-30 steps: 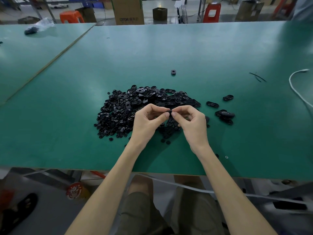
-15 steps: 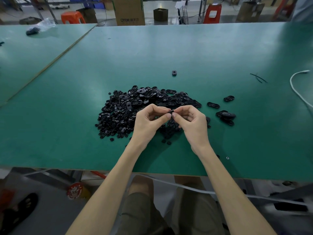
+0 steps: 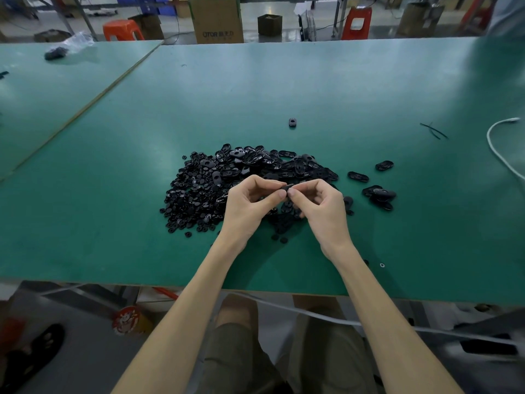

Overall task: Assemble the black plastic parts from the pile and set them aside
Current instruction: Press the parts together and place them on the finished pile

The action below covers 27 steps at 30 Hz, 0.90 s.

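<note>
A pile of small black plastic parts (image 3: 216, 183) lies on the green table (image 3: 312, 89), round pieces to the left and oval ones to the back and right. Just above the pile's near side, my left hand (image 3: 250, 206) and my right hand (image 3: 321, 206) meet fingertip to fingertip. Together they pinch one small black part (image 3: 286, 189), mostly hidden by the fingers. A small cluster of black oval pieces (image 3: 380, 196) lies to the right of the pile, with two loose ovals (image 3: 358, 176) behind it.
A single black piece (image 3: 292, 122) lies alone behind the pile. A white cable (image 3: 495, 146) curves along the table's right side, near a thin black strand (image 3: 434, 131). A plastic bag (image 3: 68, 46) sits on the adjoining left table. Boxes and stools stand beyond.
Both hands stay together over the pile, with only small finger movements on the pinched part. The black part shows a little more between the fingertips now.
</note>
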Each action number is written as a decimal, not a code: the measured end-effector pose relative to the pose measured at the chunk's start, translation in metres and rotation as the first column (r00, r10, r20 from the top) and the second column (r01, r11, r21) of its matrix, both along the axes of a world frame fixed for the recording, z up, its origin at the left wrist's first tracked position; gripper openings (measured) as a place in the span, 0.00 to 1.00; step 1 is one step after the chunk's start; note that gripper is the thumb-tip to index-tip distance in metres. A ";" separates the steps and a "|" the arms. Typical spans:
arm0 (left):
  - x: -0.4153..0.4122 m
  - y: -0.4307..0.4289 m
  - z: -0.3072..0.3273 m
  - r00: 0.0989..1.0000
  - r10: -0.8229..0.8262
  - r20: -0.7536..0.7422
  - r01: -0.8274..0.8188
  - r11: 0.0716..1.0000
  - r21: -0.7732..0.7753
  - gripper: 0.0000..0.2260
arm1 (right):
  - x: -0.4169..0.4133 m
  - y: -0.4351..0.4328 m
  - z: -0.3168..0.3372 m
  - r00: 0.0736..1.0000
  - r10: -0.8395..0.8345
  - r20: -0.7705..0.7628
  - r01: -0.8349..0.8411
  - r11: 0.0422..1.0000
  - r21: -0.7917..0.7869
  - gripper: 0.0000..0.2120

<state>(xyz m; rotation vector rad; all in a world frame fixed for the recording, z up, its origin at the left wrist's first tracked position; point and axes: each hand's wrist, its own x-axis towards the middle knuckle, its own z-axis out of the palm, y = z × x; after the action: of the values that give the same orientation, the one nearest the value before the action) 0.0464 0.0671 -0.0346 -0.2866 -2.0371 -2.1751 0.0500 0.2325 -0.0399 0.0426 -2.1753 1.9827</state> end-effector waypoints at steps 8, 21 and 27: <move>0.001 -0.001 0.001 0.999 -0.026 -0.041 0.026 1.000 -0.005 0.08 | 0.001 0.000 0.003 0.998 0.044 -0.045 -0.046 0.998 -0.051 0.06; 0.000 -0.001 0.000 0.999 -0.033 -0.042 0.031 0.999 -0.030 0.08 | 0.001 0.000 0.002 0.998 0.056 0.001 -0.055 0.995 -0.078 0.11; -0.001 0.000 -0.002 0.999 -0.024 -0.036 0.021 0.995 -0.103 0.07 | 0.002 0.000 0.003 0.998 0.061 -0.003 -0.061 0.994 -0.090 0.09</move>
<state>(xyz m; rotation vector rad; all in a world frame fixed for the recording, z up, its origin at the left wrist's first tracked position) 0.0452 0.0675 -0.0368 -0.3614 -2.1383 -2.0653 0.0522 0.2325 -0.0365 0.0976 -2.1061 2.1109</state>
